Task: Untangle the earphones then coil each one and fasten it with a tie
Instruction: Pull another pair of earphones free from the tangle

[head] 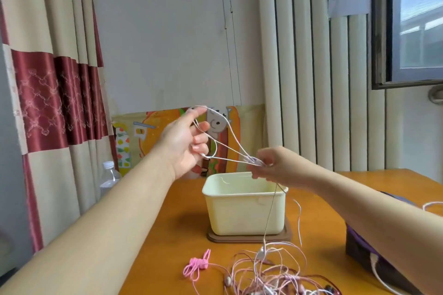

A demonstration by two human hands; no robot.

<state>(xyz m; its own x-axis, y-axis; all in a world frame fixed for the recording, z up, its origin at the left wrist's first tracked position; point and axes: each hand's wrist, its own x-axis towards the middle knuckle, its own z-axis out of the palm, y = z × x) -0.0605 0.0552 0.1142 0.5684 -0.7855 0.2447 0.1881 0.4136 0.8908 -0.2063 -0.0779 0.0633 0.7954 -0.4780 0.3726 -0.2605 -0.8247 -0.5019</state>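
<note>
A pale earphone cable (230, 127) is strung in the air at 12 o'clock from the cream box (247, 211). It loops over the spread, mostly straight fingers (197, 112) of the left hand (184, 143) and is pinched together by the right hand (271, 165), with one strand dropping to the tangle (275, 270) on the worktop (172, 223) at the box's 6 o'clock. The cable looks nearly weightless, limp, thin and springy, so the loops would probably slip off unless kept taut. The safest hold is probably where they cross, not at the fragile earbud joints.
</note>
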